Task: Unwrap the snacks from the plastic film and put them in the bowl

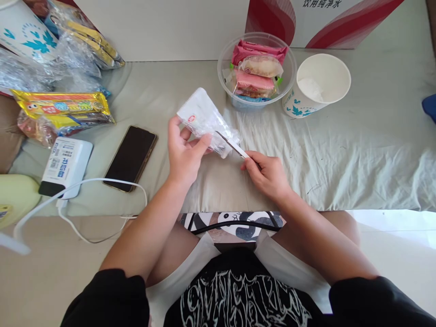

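Note:
Between the thumb and fingers of my left hand (186, 152) is a white plastic packet (202, 109) with a small red mark and a crinkled clear part. A small knife (233, 145) with a white handle is gripped in my right hand (267, 175). Its dark blade lies over the clear part of the packet; whether it has cut in, I cannot tell. Beyond my hands stands a clear round tub (223, 86) of wrapped snacks. Right of the tub, a paper cup (299, 106) with blue leaves has something white inside.
To the left lie a phone (131, 156), a white power bank (66, 165) with a white cable (98, 180), and a yellow snack packet (64, 106). More wrappers (78, 59) and another cup (29, 34) are farther back. A large box (170, 29) stands behind the cloth-covered surface (368, 150).

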Demonstrator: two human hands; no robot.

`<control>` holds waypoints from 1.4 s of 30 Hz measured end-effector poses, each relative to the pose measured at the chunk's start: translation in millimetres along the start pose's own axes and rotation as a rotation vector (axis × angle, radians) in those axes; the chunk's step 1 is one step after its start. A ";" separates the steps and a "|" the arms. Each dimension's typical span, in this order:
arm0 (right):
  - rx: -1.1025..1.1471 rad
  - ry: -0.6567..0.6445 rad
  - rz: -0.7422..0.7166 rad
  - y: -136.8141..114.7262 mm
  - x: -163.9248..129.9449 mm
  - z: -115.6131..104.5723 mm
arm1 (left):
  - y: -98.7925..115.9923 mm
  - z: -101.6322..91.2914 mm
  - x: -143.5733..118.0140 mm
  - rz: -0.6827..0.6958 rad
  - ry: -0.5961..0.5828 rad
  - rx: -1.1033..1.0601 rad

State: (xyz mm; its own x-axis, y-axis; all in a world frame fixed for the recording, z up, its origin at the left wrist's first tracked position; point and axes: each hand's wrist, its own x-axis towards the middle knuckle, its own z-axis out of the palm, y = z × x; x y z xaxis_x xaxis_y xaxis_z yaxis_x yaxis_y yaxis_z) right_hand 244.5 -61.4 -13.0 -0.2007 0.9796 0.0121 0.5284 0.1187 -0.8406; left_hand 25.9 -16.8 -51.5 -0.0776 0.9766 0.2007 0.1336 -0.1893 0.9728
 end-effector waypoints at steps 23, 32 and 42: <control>-0.407 0.418 -0.224 42.7 6.4 -37.5 | 24.2 3.7 -17.6 0.198 -0.168 0.403; -0.247 0.153 -0.367 25.0 -1.3 -24.4 | 20.9 0.4 -4.9 0.159 -0.215 0.471; -0.004 0.763 -0.090 42.8 8.9 -36.6 | 26.1 -34.0 12.2 -0.141 0.138 0.380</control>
State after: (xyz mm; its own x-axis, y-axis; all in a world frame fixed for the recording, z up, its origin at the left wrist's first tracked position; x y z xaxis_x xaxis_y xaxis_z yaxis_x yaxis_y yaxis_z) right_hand 295.5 -41.6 -29.0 0.3810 0.8065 0.4521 0.5401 0.2027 -0.8168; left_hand -5.2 -13.3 -19.7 -0.2491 0.9625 0.1072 0.4643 0.0216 0.8854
